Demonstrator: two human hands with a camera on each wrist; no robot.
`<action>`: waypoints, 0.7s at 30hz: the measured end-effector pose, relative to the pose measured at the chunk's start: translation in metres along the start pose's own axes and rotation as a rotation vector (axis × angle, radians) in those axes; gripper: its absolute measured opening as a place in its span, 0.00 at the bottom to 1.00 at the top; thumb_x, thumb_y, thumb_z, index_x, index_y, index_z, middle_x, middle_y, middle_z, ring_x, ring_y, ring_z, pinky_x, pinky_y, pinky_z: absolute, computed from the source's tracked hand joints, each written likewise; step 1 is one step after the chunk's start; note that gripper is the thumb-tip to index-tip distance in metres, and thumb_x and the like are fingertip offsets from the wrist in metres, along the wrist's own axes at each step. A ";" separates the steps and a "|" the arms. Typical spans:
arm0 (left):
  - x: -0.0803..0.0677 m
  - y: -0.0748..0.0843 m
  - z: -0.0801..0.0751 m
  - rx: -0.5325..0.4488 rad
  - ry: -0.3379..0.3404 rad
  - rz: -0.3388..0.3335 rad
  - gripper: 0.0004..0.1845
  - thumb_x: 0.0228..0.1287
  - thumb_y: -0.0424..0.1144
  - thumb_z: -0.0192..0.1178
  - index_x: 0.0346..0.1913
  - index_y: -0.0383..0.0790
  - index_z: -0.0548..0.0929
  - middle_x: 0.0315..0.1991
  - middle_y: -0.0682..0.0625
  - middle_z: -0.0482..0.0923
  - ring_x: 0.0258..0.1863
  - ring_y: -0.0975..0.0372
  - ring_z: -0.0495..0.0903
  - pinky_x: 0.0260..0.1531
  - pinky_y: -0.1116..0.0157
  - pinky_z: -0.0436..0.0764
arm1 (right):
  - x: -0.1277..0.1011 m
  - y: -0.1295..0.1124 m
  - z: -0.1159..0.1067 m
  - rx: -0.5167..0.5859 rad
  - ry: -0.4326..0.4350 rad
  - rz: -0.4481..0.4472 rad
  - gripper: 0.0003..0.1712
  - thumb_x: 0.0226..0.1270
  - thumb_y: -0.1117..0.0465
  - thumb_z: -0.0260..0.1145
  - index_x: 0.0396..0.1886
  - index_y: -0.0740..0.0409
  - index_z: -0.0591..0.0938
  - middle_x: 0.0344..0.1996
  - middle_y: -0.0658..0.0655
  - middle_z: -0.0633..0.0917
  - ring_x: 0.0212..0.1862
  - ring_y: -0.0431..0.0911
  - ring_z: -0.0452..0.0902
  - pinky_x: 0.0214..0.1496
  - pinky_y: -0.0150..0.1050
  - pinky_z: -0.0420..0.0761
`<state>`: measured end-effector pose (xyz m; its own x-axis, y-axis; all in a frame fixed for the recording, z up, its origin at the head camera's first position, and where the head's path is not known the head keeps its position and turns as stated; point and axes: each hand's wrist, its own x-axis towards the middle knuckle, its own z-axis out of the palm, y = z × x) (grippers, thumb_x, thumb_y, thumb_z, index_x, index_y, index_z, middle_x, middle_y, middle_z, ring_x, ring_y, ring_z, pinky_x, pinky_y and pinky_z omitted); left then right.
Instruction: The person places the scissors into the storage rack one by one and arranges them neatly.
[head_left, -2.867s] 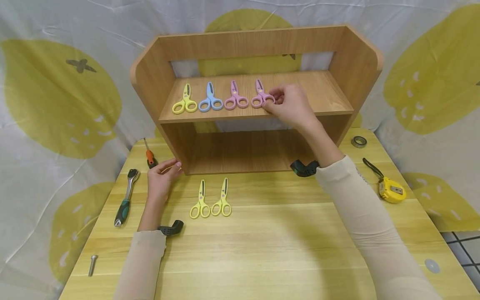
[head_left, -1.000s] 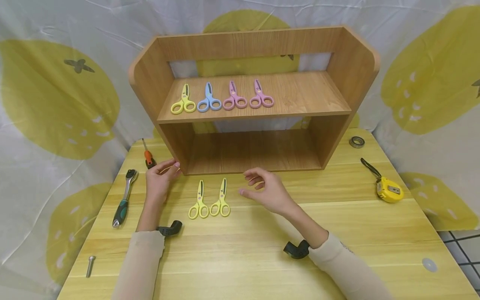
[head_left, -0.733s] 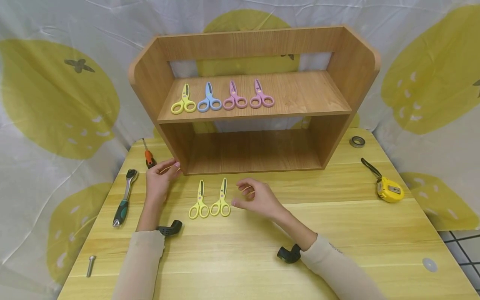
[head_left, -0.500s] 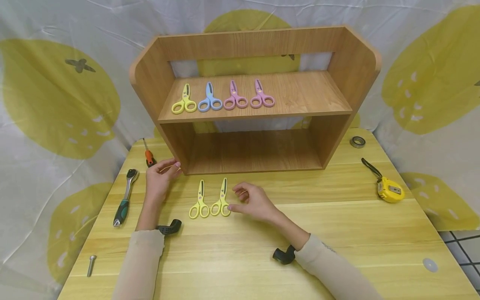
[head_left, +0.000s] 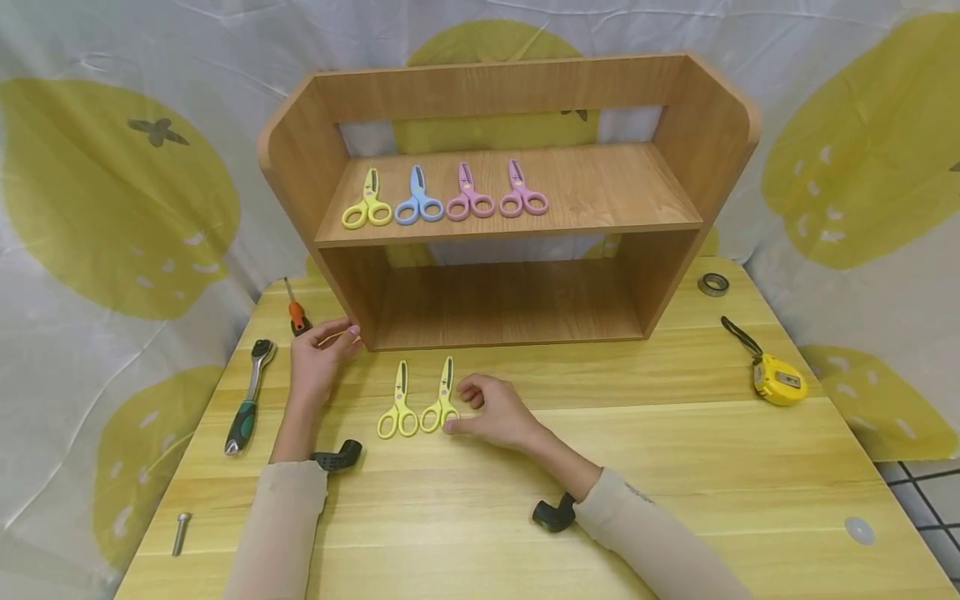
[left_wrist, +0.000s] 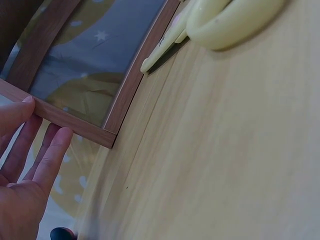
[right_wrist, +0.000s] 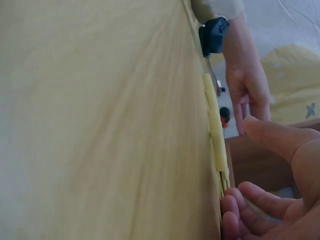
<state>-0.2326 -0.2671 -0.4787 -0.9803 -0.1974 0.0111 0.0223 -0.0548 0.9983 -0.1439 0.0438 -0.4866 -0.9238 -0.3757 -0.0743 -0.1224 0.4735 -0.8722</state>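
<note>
Two yellow scissors lie side by side on the wooden table (head_left: 675,467), in front of a wooden shelf unit (head_left: 510,227). My right hand (head_left: 480,408) lies beside the right yellow scissors (head_left: 442,404), its loosely curled fingers and thumb touching the handle; the scissors stay flat. The right wrist view shows those fingers (right_wrist: 235,200) at the edge of the scissors (right_wrist: 215,125). The left yellow scissors (head_left: 399,408) lie untouched. My left hand (head_left: 322,354) rests with straight fingers against the shelf unit's lower left corner (left_wrist: 75,125). On the upper shelf lie yellow (head_left: 367,204), blue (head_left: 420,200) and two pink scissors (head_left: 470,197).
A ratchet wrench (head_left: 251,392), an orange screwdriver (head_left: 297,310) and a bolt (head_left: 182,529) lie at the table's left. A yellow tape measure (head_left: 780,379) and a metal ring (head_left: 713,284) lie at the right. The lower shelf compartment holds nothing.
My right hand left the pink scissors on the upper shelf, came down to the table and moved left until it touched the right yellow scissors. The left hand has not moved.
</note>
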 end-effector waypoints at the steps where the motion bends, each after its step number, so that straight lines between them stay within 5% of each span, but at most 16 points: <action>1: -0.001 0.000 0.000 0.003 0.000 0.001 0.20 0.64 0.33 0.72 0.55 0.26 0.84 0.48 0.50 0.83 0.47 0.59 0.89 0.48 0.65 0.90 | 0.001 0.001 0.001 -0.007 0.000 0.002 0.37 0.51 0.50 0.85 0.58 0.59 0.82 0.48 0.53 0.84 0.48 0.46 0.76 0.52 0.36 0.82; 14: -0.003 -0.002 -0.001 -0.001 0.006 -0.005 0.19 0.64 0.32 0.72 0.55 0.27 0.84 0.47 0.49 0.83 0.48 0.58 0.89 0.49 0.63 0.90 | -0.001 0.000 0.012 -0.133 0.030 -0.017 0.38 0.44 0.48 0.88 0.54 0.58 0.84 0.43 0.51 0.81 0.46 0.44 0.74 0.48 0.34 0.79; 21: -0.001 -0.003 -0.001 -0.009 0.000 0.007 0.17 0.64 0.32 0.72 0.55 0.29 0.86 0.47 0.49 0.83 0.48 0.58 0.89 0.52 0.60 0.89 | 0.001 0.001 0.015 -0.198 0.063 -0.007 0.33 0.48 0.51 0.86 0.53 0.56 0.85 0.40 0.49 0.80 0.44 0.43 0.73 0.45 0.34 0.79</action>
<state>-0.2319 -0.2681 -0.4817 -0.9801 -0.1975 0.0184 0.0312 -0.0617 0.9976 -0.1393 0.0318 -0.4950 -0.9426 -0.3323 -0.0325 -0.1926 0.6207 -0.7601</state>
